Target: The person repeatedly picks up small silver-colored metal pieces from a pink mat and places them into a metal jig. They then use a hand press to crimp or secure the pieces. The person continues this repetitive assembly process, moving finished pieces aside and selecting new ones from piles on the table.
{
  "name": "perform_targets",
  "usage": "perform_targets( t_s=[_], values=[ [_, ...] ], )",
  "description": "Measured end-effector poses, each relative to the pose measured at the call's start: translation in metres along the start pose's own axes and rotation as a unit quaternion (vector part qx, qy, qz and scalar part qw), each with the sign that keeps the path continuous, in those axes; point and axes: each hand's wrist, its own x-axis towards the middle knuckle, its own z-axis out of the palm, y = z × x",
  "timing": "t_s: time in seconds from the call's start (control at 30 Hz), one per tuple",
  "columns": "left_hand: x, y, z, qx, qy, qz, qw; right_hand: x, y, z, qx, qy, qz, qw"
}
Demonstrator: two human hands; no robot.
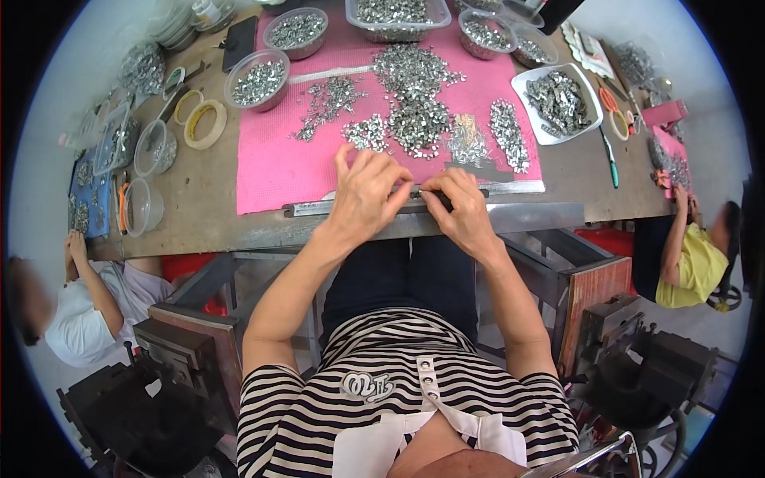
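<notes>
A mat [279,171] covers the middle of the bench [199,163], reaching toward its front edge, where a rail [311,209] runs beneath the left hand [368,191] and right hand [464,209]. Heaps of small parts [418,123] lie on the mat, beyond the hands; tubs [398,27] of parts stand toward the bench's back edge. Left of the mat lie tape rolls [217,134] (the two touching); right, a dish [592,107] of parts, then a slim tool [610,159].

Both hands [365,191] [464,211] nearly meet, fingers [389,170] bent, forearms [288,299] angled inward
</notes>
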Motion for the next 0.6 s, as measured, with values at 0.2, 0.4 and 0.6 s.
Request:
perform_targets(
  t_s=[0.2,0.4,0.6],
  values=[
    [-0.017,0.008,0.009,-0.005,0.003,-0.008,1.000,-0.005,-0.001,0.007,-0.025,0.026,-0.035,0.999],
    [-0.018,0.002,0.011,-0.015,0.016,0.005,1.000,0.005,0.009,0.003,-0.016,0.044,-0.038,0.998],
    [0.019,-0.014,0.025,0.025,0.034,-0.009,0.999,0.037,0.029,0.017,-0.111,0.073,-0.030,0.991]
  ],
)
